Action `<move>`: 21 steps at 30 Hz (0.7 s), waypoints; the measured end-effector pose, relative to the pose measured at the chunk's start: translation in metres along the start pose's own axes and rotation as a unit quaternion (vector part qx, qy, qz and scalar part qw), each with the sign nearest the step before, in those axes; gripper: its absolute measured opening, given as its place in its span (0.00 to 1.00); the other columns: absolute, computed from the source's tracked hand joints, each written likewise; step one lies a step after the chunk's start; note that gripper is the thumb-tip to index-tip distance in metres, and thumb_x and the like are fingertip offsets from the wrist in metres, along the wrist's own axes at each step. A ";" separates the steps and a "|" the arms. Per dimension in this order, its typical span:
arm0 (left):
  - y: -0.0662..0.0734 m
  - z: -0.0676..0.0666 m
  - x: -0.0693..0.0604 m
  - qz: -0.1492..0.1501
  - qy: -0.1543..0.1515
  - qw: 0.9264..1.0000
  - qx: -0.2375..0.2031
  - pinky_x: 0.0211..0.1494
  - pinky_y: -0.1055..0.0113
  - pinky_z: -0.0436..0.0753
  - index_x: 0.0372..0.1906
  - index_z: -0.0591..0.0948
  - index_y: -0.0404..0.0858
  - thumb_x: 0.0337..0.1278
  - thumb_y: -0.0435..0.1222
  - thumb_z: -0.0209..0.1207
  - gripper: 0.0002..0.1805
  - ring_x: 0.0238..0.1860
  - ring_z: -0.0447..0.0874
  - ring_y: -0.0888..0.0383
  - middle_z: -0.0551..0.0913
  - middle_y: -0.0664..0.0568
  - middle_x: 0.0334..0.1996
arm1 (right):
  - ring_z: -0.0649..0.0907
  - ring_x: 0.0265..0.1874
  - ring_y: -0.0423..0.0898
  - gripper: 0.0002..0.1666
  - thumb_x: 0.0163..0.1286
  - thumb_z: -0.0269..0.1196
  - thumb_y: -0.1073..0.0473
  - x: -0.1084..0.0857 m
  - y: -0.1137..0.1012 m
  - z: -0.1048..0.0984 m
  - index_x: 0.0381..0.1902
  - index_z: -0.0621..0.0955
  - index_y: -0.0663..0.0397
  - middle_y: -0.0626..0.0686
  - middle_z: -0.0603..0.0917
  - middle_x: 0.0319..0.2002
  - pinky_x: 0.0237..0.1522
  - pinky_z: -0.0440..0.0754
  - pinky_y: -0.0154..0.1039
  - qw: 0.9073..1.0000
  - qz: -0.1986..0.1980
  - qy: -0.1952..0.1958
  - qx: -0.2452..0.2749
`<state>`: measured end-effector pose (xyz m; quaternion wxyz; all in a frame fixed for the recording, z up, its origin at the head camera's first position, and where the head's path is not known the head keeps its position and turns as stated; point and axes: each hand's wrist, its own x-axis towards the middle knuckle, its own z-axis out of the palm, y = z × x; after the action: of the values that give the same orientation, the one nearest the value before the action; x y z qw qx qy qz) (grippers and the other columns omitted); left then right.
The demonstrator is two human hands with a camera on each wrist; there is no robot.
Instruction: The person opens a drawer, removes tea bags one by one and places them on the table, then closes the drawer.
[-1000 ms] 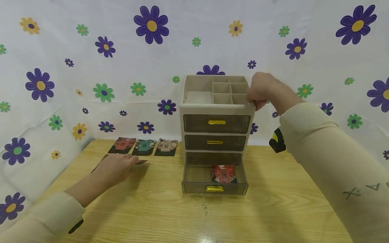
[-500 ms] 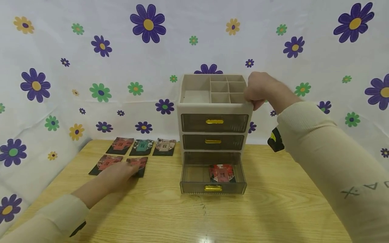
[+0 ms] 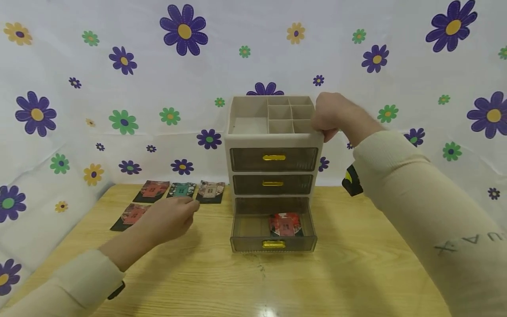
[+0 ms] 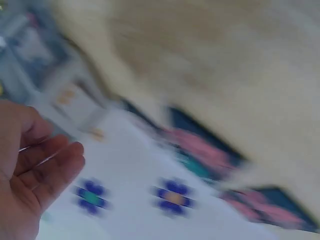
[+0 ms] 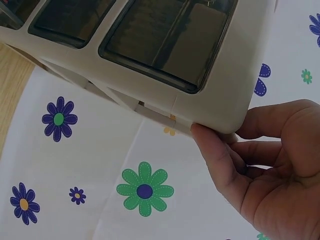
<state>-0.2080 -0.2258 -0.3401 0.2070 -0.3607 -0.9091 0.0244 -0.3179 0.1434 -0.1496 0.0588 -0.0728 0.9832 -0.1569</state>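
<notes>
A beige desktop drawer organizer (image 3: 274, 141) stands on the table, its bottom drawer (image 3: 249, 243) pulled out. A flat red printed packet (image 3: 285, 224) lies in that drawer. At the organizer's upper right corner my right hand (image 3: 334, 114) pinches the rim; the right wrist view shows thumb and fingers round it. My left hand (image 3: 170, 220) hovers over the table left of the drawer, fingers loosely curled and holding nothing. Beneath it in the left wrist view, blurred, lies a pink and dark packet (image 4: 200, 147), which the hand hides from the head camera.
Along the back lie a red packet (image 3: 152, 190), a teal packet (image 3: 182, 189) and a pale packet (image 3: 211, 191). Another red packet (image 3: 130, 215) is in front at the left. A flower-printed white cloth (image 3: 158, 88) hangs behind the wooden table (image 3: 198, 281).
My left hand lowers a packet onto the table beside the front-left one, lets go and moves up and right. The right hand keeps its grip on the organizer; the view shifts slightly.
</notes>
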 end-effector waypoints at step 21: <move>0.121 0.037 0.156 0.024 -0.278 0.937 -0.210 0.43 0.74 0.82 0.42 0.87 0.43 0.64 0.32 0.64 0.06 0.38 0.85 0.64 0.88 0.58 0.38 | 0.89 0.25 0.49 0.19 0.65 0.54 0.69 0.000 -0.001 -0.001 0.53 0.74 0.74 0.68 0.82 0.47 0.28 0.87 0.39 1.000 0.002 -0.005 -0.011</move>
<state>-0.2466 -0.0286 -0.3410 -0.1349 -0.3962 -0.9060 -0.0627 -0.3182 0.1432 -0.1480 0.0629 -0.0719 0.9847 -0.1457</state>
